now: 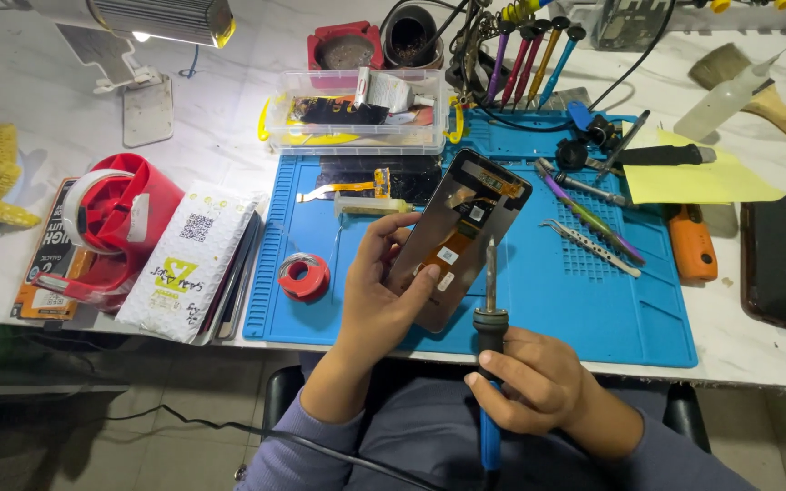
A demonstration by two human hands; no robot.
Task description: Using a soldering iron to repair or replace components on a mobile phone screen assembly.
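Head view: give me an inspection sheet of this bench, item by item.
Surface: blue work mat on a white table.
Job's things: phone screen panel, back side up; soldering iron, tip near the panel.
Clutter: red tape dispenser, small red tape roll, clear plastic box, tweezers, yellow paper, brush.
Grippers: left hand holds the panel tilted; right hand grips the iron's handle.
Cables: black cable under the table.
Surroundings: desk lamp lit at top left.

A blue mat [593, 309], red tape dispenser [111, 227], yellow paper [693, 177], and orange knife [691, 244].
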